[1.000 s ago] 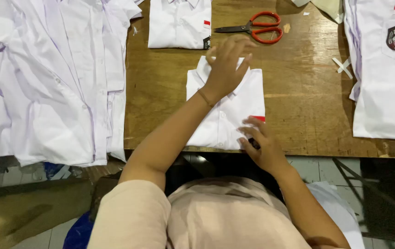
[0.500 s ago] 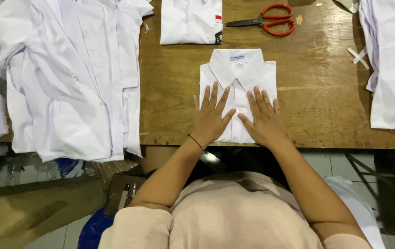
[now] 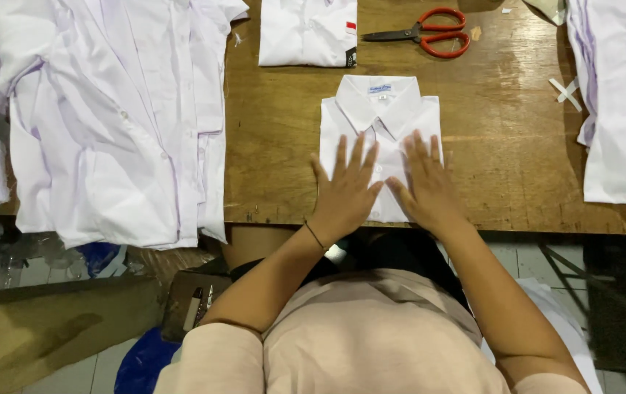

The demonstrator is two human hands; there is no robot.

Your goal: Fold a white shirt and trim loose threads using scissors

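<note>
A folded white shirt [image 3: 380, 109] lies collar-up on the wooden table [image 3: 276, 160], near its front edge. My left hand [image 3: 346, 190] lies flat on the shirt's lower left part, fingers spread. Beside it, my right hand [image 3: 426, 186] presses flat on the lower right part, fingers spread too. Neither hand holds anything. A thin dark band circles my left wrist.
Red-handled scissors [image 3: 426, 34] lie at the back of the table. Another folded white shirt [image 3: 305, 33] sits behind the one under my hands. A heap of unfolded white shirts [image 3: 116, 117] covers the left side. More white shirts [image 3: 623, 102] lie at the right.
A second ago my left hand was up at the collar and my right at the lower edge. Both hands have come together flat on the shirt front.
</note>
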